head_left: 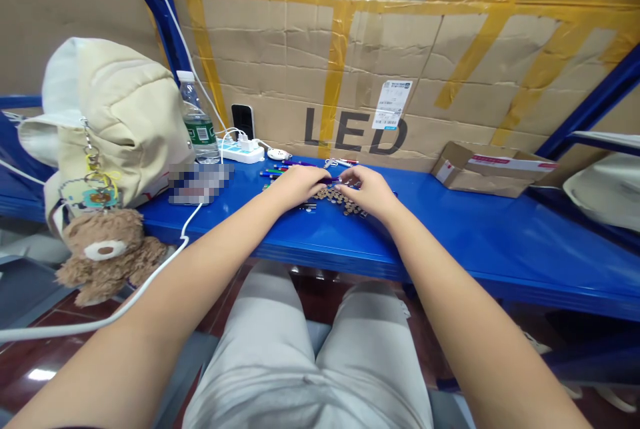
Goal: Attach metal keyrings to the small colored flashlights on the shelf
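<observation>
**Two hands low over a heap of small metal pieces, centre of frame**

Heap of small round metal pieces on a blue steel shelf, directly beneath both hands. Left hand and right hand close together, fingers curled narrow, fingertips beside a thin purple rod; whether either hand holds it, too small to tell. Just behind, coloured pens and scissors. Farther right, a cardboard box; at left, a plush bear and cream backpack.

Glossy blue painted-metal shelf, matt corrugated cardboard, small parts seemingly metal
</observation>
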The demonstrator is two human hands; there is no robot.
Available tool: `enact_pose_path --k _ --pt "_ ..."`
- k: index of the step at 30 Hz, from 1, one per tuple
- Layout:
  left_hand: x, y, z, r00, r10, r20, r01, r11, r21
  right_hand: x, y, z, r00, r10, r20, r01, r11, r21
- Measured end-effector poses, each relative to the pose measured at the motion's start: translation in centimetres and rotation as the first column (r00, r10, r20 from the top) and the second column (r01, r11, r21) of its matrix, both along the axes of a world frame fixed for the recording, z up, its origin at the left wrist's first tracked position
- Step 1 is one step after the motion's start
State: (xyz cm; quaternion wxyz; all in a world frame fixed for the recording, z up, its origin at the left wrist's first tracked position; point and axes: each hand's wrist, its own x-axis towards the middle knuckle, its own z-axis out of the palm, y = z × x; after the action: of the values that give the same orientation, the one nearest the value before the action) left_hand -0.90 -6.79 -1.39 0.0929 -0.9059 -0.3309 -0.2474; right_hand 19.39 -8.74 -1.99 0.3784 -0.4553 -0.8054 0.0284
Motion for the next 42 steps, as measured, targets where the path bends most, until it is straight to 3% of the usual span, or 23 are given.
enact_pose_path --k 5,9,19,30,36,42 --pt "-0.4 0.2 0.0 0.969 -0.003 0.248 0.028 0.995 -0.098 0.8 0.2 -0.5 0.969 -0.099 0.227 0.121 0.989 -0.087" --pt "-0.4 0.3 0.1 0.976 -0.061 0.208 0.067 0.998 -0.02 0.6 -0.2 -0.5 0.949 -0.124 0.29 0.165 0.979 -0.123" --pt "-0.4 0.4 -0.1 0.99 -0.055 0.131 0.065 0.995 -0.072 0.1 0.1 -0.6 0.94 -0.099 0.325 0.138 0.986 -0.098" --pt "-0.4 0.5 -0.3 0.994 -0.045 0.104 0.057 0.991 -0.119 0.1 1.1 -1.1 0.984 0.008 0.18 0.007 0.996 -0.084" --pt "-0.5 0.6 -0.3 0.995 -0.072 0.066 0.081 0.986 -0.143 0.0 0.0 0.3 0.991 0.116 -0.066 -0.107 0.987 0.122" --pt "-0.4 0.3 -0.2 0.993 -0.093 0.069 0.103 0.983 -0.15 -0.4 -0.5 0.6 0.978 0.196 -0.067 -0.184 0.972 0.146"
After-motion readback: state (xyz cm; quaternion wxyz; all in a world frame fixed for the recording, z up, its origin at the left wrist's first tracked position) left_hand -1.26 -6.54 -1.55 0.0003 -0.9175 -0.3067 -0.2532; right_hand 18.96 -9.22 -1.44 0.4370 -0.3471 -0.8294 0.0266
